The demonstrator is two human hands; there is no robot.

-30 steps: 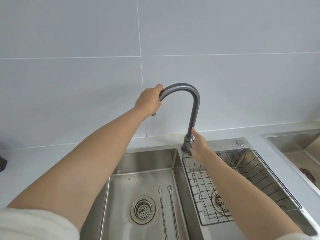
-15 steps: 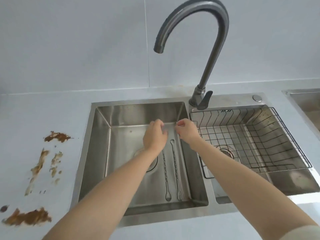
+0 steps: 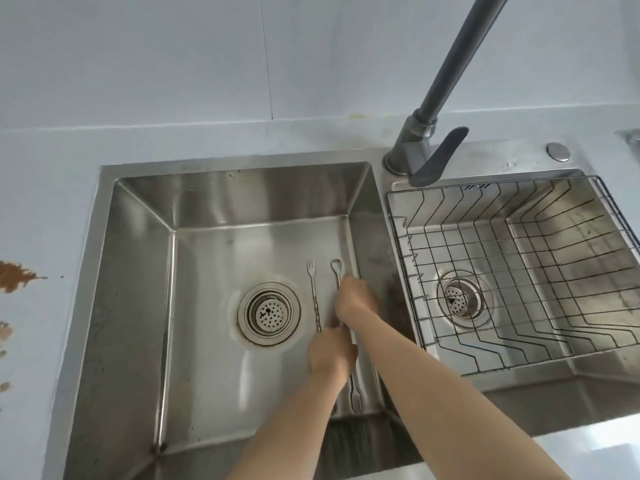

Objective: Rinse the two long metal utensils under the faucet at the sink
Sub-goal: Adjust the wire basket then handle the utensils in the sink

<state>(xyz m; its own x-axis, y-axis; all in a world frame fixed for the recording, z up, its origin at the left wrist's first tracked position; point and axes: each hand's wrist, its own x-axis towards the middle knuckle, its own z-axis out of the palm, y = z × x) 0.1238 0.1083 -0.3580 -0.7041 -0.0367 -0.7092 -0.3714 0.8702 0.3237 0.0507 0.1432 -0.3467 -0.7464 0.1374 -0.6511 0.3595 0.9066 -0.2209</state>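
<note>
Two long thin metal utensils lie side by side on the floor of the left sink basin (image 3: 138, 271), right of its drain. The left utensil (image 3: 313, 292) shows a small fork tip at its far end. The right utensil (image 3: 336, 266) has a spoon tip far and a fork tip near. My left hand (image 3: 330, 355) covers the left utensil's near half, fingers closed at its stem. My right hand (image 3: 353, 299) is curled onto the right utensil's stem. The grey faucet (image 3: 412, 157) rises at the back right, with its spout out of frame. No water is visible.
A black wire basket (image 3: 398, 237) sits in the right basin. The left basin's drain strainer (image 3: 268, 313) is just left of the utensils. Brown smears (image 3: 15, 275) mark the counter at the left. The faucet lever (image 3: 440, 161) points toward me.
One second ago my left hand was on the spout and my right at the faucet base. Both then dropped into the left basin and now rest on the utensils. The view has come closer.
</note>
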